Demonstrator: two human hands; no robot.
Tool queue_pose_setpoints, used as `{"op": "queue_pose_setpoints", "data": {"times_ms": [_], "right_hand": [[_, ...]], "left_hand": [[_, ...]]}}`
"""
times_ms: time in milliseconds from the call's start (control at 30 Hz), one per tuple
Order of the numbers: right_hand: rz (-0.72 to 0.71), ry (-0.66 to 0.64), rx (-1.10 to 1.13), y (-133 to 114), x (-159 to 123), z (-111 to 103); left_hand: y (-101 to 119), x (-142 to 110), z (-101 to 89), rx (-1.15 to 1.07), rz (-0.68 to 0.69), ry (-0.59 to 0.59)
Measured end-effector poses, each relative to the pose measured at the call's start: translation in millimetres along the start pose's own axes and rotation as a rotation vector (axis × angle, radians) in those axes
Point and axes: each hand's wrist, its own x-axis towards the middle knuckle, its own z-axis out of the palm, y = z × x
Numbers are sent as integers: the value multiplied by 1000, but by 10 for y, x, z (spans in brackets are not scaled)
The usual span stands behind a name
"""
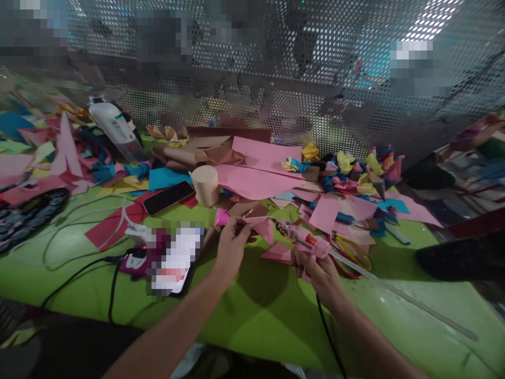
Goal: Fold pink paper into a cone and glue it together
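My left hand (pixel 233 239) pinches a folded piece of pink paper (pixel 263 227) by its left end, above the green table. In my right hand (pixel 313 268) is a pink glue gun (pixel 305 239), gripped by its handle with a long clear glue stick (pixel 410 297) trailing out of its back. The dark, crusted nozzle points left and meets or nearly meets the paper's upper right edge; I cannot tell which. Another folded pink paper (pixel 277 252) lies on the table just below. Scissors with yellow and red handles (pixel 351 252) rest behind the right hand, partly hidden.
A lit phone (pixel 179 263), a dark phone (pixel 169 198), a power strip (pixel 136 261) with cables and a beige cup (pixel 205 185) stand left. A bottle (pixel 114 126) leans behind. Pink sheets (pixel 256 179) and crumpled colored paper (pixel 347 173) cover the back, before a perforated metal screen (pixel 252 79).
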Motion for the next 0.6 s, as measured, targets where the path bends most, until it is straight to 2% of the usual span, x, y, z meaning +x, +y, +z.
{"op": "queue_pose_setpoints", "data": {"times_ms": [300,600], "right_hand": [[-39,-37,-14,-25,5,34],[-52,25,73,-195,37,-23]], "left_hand": [[-17,0,-5,13,-3,-40],[52,23,-19,-56,-6,24]]}}
